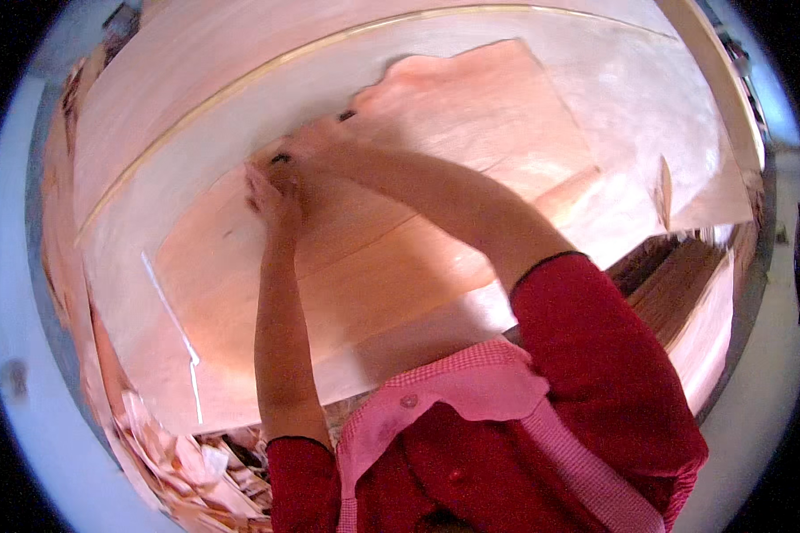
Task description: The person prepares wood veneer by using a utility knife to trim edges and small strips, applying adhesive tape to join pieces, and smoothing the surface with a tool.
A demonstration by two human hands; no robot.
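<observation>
Left hand (276,197) over orange sheet (227,302)

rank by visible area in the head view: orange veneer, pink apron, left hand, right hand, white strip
1. Orange veneer
2. Pink apron
3. Left hand and right hand: blurred, too alike to rank
4. White strip

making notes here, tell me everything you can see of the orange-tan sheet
The orange-tan sheet looks like thin wood veneer, lying mostly flat on a paler surface. Its far edge is partly wavy; a thin dark line shows near the middle. The left hand and right hand are at that edge, contact blurred.
</observation>
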